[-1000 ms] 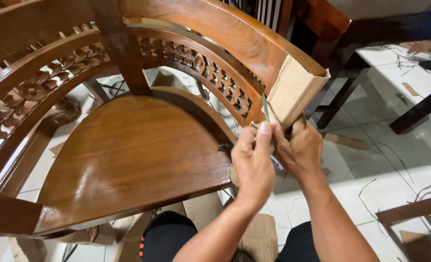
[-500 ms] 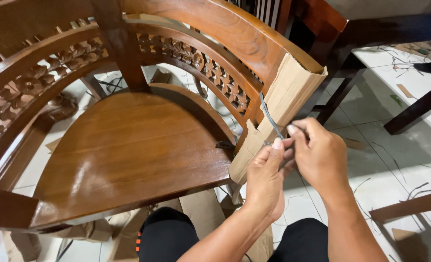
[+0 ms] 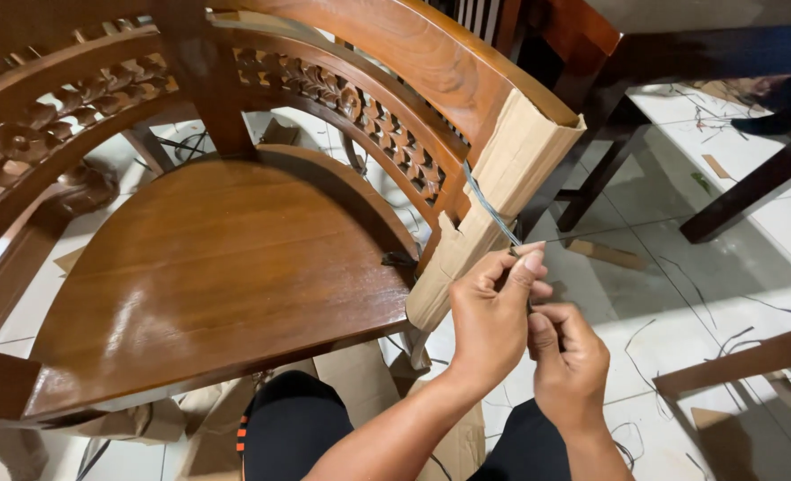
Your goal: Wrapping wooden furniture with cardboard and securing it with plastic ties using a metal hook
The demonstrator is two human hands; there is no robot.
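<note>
Tiled floor (image 3: 680, 267); both hands, left (image 3: 493, 316), right (image 3: 573, 365), pinching strap (image 3: 489, 209) around cardboard-wrapped chair arm (image 3: 502, 178)

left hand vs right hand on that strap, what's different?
The left hand is higher, thumb and forefinger pinching the thin dark strap close to the cardboard wrap. The right hand sits lower and nearer the body, fingers curled under the left. Both are bare and hold the same strap.

White tiled floor (image 3: 680, 267) littered with scraps, dark table legs (image 3: 752, 191) beyond

A thin grey strap (image 3: 489, 210) runs taut across the cardboard-wrapped chair arm (image 3: 511, 169).
</note>
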